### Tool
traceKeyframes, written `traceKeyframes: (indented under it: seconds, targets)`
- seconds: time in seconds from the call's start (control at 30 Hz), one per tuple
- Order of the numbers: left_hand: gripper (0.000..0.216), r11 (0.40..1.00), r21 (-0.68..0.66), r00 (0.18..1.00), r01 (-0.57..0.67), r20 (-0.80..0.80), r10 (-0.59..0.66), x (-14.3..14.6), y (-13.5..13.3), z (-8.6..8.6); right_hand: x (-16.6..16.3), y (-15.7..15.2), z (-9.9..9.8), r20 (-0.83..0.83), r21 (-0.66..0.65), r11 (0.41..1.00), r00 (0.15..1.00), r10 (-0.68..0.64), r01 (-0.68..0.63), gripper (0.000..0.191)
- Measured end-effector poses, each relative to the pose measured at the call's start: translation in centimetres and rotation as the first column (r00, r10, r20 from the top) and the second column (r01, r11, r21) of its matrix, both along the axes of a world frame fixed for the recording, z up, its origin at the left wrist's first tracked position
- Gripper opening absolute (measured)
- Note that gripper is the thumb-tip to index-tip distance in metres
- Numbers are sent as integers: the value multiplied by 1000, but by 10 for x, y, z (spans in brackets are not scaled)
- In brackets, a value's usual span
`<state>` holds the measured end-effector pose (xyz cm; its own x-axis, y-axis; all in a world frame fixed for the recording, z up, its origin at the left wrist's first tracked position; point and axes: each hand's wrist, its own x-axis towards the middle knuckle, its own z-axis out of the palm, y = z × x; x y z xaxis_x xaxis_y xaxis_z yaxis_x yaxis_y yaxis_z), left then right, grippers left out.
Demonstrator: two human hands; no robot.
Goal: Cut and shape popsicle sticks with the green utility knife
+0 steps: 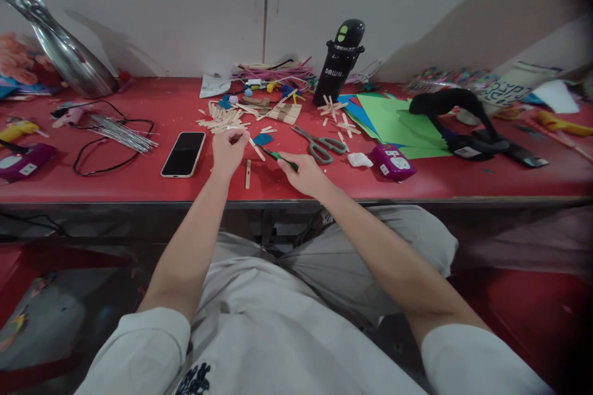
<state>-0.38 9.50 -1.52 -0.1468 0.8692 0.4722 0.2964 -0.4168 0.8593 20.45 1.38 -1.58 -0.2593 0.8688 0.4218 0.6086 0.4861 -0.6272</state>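
My left hand (pixel 230 149) is closed in a pinch above the red table. A pale wooden craft stick (pixel 257 150) slants out from its fingertips toward my right hand. My right hand (pixel 304 173) is wrapped round a slim black-and-green tool (pixel 280 158); its narrow tip points left at the stick, and its exact kind is unclear. Just beyond the tip lies a small blue piece (pixel 262 139). Another craft stick (pixel 248 174) with a mark on it rests between my hands, near the table edge. Behind my left hand spreads a pile of craft sticks (pixel 227 116).
Grey-handled scissors (pixel 320 149) lie right of centre, with a purple box (pixel 393 162) farther right. On the left are a phone (pixel 184 154) and wires (pixel 123 133). Green paper (pixel 398 123), a black bottle (pixel 339 65) and a metal jug (pixel 74 52) stand farther back.
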Motion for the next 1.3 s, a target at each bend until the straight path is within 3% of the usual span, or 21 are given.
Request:
traceKeyframes:
  seconds: [0.67,1.3]
  targets:
    - [9,1000,-9,999,-28,-20,28,-3,1,0,2,-1,-4,-143,-21,998,988,-53,51,44]
    - [9,995,99,993,25,-120,-13,3,-12,8,-1,-6,0,-145,-33,999,989,-36,31,40]
